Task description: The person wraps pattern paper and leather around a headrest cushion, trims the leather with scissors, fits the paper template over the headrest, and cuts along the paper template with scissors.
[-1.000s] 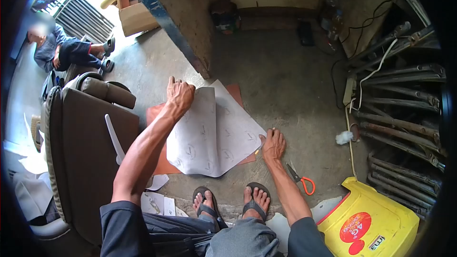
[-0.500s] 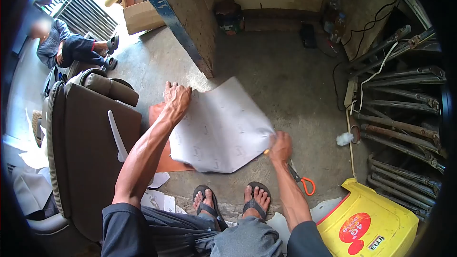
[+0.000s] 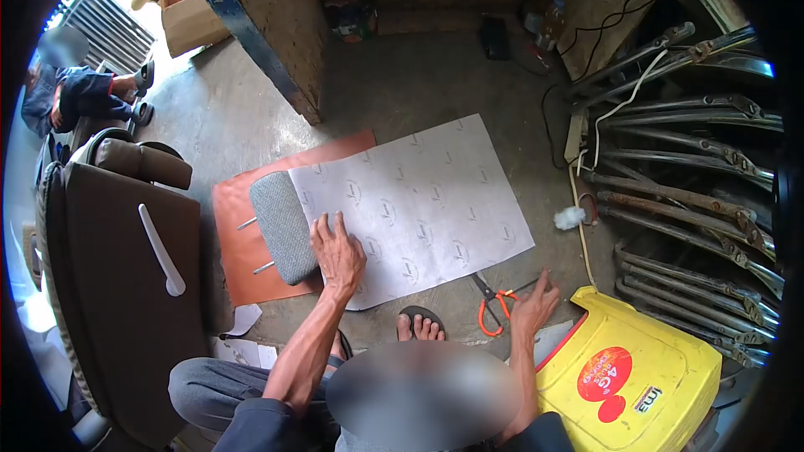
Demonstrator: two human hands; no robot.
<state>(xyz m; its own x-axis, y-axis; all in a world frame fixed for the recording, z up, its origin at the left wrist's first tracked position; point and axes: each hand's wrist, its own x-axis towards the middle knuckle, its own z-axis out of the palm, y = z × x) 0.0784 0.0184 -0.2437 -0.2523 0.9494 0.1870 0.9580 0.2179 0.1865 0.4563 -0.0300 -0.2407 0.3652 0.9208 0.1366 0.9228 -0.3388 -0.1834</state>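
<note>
My left hand (image 3: 338,258) lies flat with fingers spread on the left part of a white sheet (image 3: 427,209) printed with repeated dark marks. Beside it is a grey fabric headrest (image 3: 283,230) with two metal posts, resting on a reddish-brown sheet (image 3: 232,259). The white sheet overlaps part of the brown one. My right hand (image 3: 534,308) is near the floor to the right, with a thin, dark pen-like stick (image 3: 525,286) between its fingers. Scissors (image 3: 490,310) with orange handles lie just left of that hand, blades toward the white sheet.
A brown chair (image 3: 134,285) stands at the left. A yellow plastic stool (image 3: 645,368) is at the lower right, below stacked metal frames (image 3: 687,176). White fluff (image 3: 569,218) lies by a cable. A seated person (image 3: 79,96) is at upper left, beyond a wooden panel (image 3: 260,25).
The white sheet, earlier lifted and curled between both hands, now lies flat further right. The grey headrest and more of the brown sheet have come into view. My right hand has left the sheet.
</note>
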